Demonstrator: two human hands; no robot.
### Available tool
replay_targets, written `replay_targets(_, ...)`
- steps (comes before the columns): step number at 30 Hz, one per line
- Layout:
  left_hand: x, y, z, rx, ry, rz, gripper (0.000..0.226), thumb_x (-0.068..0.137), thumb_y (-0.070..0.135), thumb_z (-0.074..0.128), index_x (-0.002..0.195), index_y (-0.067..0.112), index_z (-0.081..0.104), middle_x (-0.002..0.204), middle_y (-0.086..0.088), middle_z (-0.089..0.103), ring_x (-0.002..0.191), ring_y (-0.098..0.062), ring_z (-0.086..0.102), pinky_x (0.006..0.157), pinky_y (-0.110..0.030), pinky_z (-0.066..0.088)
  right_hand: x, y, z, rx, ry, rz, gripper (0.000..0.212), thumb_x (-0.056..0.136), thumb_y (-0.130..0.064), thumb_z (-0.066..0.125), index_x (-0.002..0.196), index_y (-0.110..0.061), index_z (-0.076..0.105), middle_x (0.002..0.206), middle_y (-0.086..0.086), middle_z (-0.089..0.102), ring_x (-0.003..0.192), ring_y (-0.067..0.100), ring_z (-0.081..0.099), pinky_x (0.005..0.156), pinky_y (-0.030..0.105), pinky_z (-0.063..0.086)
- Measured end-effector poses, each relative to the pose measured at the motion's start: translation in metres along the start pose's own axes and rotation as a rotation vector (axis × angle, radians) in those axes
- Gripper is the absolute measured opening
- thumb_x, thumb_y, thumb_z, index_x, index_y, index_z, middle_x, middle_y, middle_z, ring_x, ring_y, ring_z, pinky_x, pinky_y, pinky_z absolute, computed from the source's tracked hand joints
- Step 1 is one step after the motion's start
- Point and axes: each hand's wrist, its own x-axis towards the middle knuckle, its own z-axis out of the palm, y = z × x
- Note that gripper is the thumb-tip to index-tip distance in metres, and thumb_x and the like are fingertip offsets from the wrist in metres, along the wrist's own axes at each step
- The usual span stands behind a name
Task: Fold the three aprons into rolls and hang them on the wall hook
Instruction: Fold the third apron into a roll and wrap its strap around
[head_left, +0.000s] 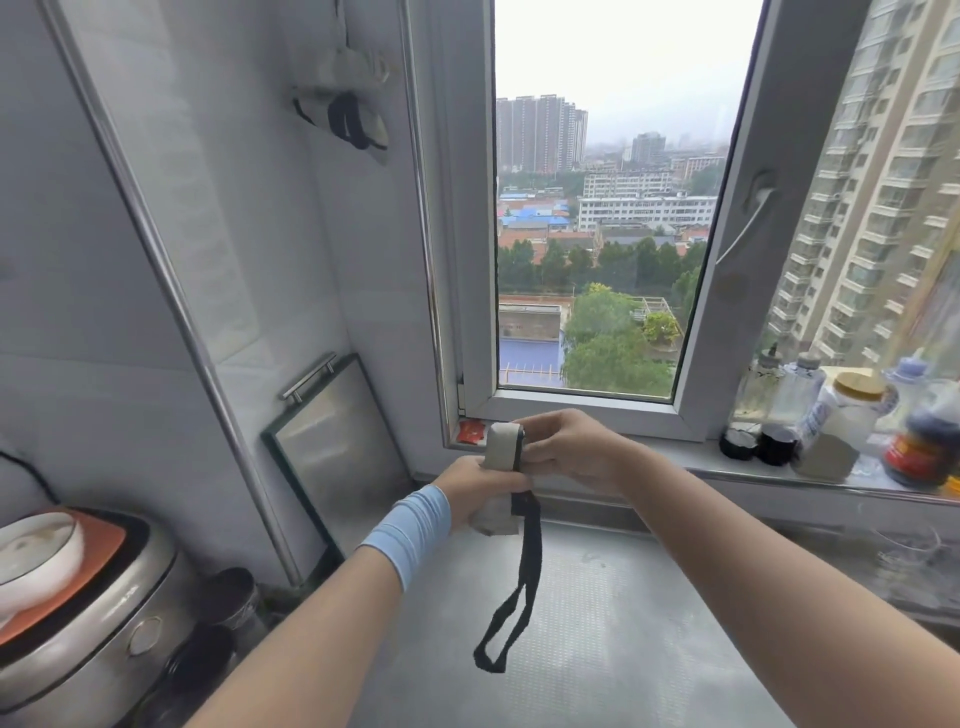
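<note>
— Where was the apron at that moment?

— In the lower middle of the frame, held above the steel counter (623, 649), just in front of the window sill (701, 460). It was a pale rolled apron (500, 449), a tight cylinder standing roughly upright.

— And the hands?

— The left hand (480, 491), with a light blue wristband (410, 530) on its wrist, had its fingers curled round the lower half of the roll. The right hand (566, 449) came in from the right. Its fingers were bent onto the roll's upper right side, holding it where a black strap (525, 582) ran down the cloth. Whether they also pinched the strap, I could not tell.

— Did the strap hang loose?

— Yes. It dropped below the left hand as a long loop, and its end dangled over the counter.

— Was anything on the wall?

— In the upper left of the frame a pale bundle (358, 122) with a dark band round it hung against the tiles, beside the window frame (457, 208). It was blurred, and what it hung from was not clear.

— What else was around?

— A rice cooker (88, 613) stood at the lower left. A steel board (337, 447) with a handle leaned on the wall left of the hands. A small red packet (470, 431) lay at the sill's left end, and bottles and jars (841, 410) crowded the sill at the right edge.
</note>
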Motion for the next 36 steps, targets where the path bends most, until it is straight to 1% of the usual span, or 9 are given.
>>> replay_targets(3, 0.004, 0.003, -0.006, 0.095, 0.053, 0.051, 0.052, 0.049, 0.044, 0.082, 0.095, 0.021, 0.075, 0.098, 0.000, 0.075, 0.098, -0.019, 0.069, 0.097, -0.040, 0.051, 0.000, -0.003, 0.007, 0.083, -0.104, 0.036, 0.025, 0.092, -0.004, 0.061, 0.117, -0.002, 0.065, 0.110, 0.017, 0.070, 0.096, 0.026, 0.068, 0.083, 0.036, 0.056)
replay_targets(10, 0.000, 0.017, -0.012, 0.127, 0.017, 0.137, 0.040, 0.058, 0.036, 0.079, 0.093, 0.023, 0.066, 0.086, 0.002, 0.066, 0.078, -0.015, 0.062, 0.077, -0.029, 0.053, 0.011, -0.014, 0.017, -0.090, 0.227, -0.077, 0.019, 0.082, -0.027, 0.078, 0.069, -0.017, 0.070, 0.082, 0.006, 0.076, 0.078, 0.018, 0.072, 0.085, 0.040, 0.057)
replay_targets(14, 0.003, 0.021, -0.019, 0.048, 0.061, 0.144, 0.056, 0.053, 0.036, 0.083, 0.103, 0.020, 0.064, 0.094, -0.002, 0.069, 0.083, -0.018, 0.066, 0.078, -0.035, 0.054, 0.015, -0.006, 0.023, -0.013, 0.253, -0.123, 0.037, 0.080, -0.035, 0.078, 0.108, -0.015, 0.063, 0.106, 0.009, 0.071, 0.090, 0.020, 0.071, 0.086, 0.051, 0.057)
replay_targets(18, 0.005, 0.026, -0.039, -0.194, 0.093, 0.093, 0.072, 0.060, 0.034, 0.087, 0.116, 0.000, 0.059, 0.099, -0.017, 0.070, 0.088, -0.028, 0.067, 0.079, -0.038, 0.054, 0.011, 0.009, 0.028, -0.102, 0.127, -0.059, 0.065, 0.076, -0.016, 0.083, 0.122, -0.019, 0.037, 0.120, 0.005, 0.060, 0.088, 0.023, 0.071, 0.066, 0.037, 0.056)
replay_targets(22, 0.008, 0.024, -0.062, -0.188, 0.182, 0.035, 0.081, 0.054, 0.045, 0.089, 0.117, 0.004, 0.060, 0.094, -0.013, 0.070, 0.085, -0.029, 0.065, 0.077, -0.039, 0.054, 0.017, 0.018, 0.038, -0.191, 0.163, -0.137, 0.016, 0.090, -0.007, 0.067, 0.093, -0.015, 0.054, 0.098, 0.017, 0.071, 0.040, 0.010, 0.046, 0.043, 0.022, 0.037)
replay_targets(26, 0.005, 0.029, -0.073, -0.108, 0.276, 0.079, 0.056, 0.062, 0.028, 0.090, 0.111, 0.013, 0.067, 0.094, -0.009, 0.073, 0.085, -0.028, 0.068, 0.086, -0.043, 0.057, 0.011, 0.000, 0.027, -0.699, 0.089, -0.113, 0.016, 0.090, -0.020, 0.064, 0.078, -0.022, 0.074, 0.053, -0.011, 0.061, 0.046, 0.012, 0.042, 0.050, 0.024, 0.035)
replay_targets(31, 0.010, 0.023, -0.089, 0.448, 0.370, 0.100, 0.037, 0.068, 0.024, 0.085, 0.100, 0.036, 0.070, 0.090, 0.003, 0.072, 0.081, -0.020, 0.067, 0.073, -0.030, 0.059, -0.005, -0.042, 0.022, -0.887, -0.144, 0.010, 0.031, 0.098, -0.029, 0.049, 0.085, -0.017, 0.074, 0.046, -0.009, 0.050, 0.045, 0.013, 0.040, 0.051, 0.026, 0.033)
replay_targets(34, 0.005, 0.022, -0.085, 0.879, 0.219, 0.069, 0.033, 0.072, 0.031, 0.077, 0.103, 0.040, 0.070, 0.089, 0.011, 0.071, 0.086, -0.017, 0.066, 0.077, -0.023, 0.053, 0.008, -0.064, 0.025, -0.976, -0.098, -0.081, 0.028, 0.096, -0.030, 0.049, 0.079, -0.020, 0.069, 0.059, -0.004, 0.049, 0.054, 0.015, 0.041, 0.054, 0.029, 0.031)
replay_targets(36, 0.003, 0.022, -0.076, 0.873, 0.068, 0.105, 0.038, 0.073, 0.028, 0.078, 0.110, 0.036, 0.070, 0.091, 0.015, 0.070, 0.088, -0.011, 0.065, 0.078, -0.018, 0.049, 0.016, -0.073, 0.029, -1.016, 0.002, -0.140, 0.027, 0.099, -0.028, 0.047, 0.083, -0.018, 0.068, 0.062, -0.006, 0.051, 0.054, 0.012, 0.041, 0.049, 0.024, 0.031)
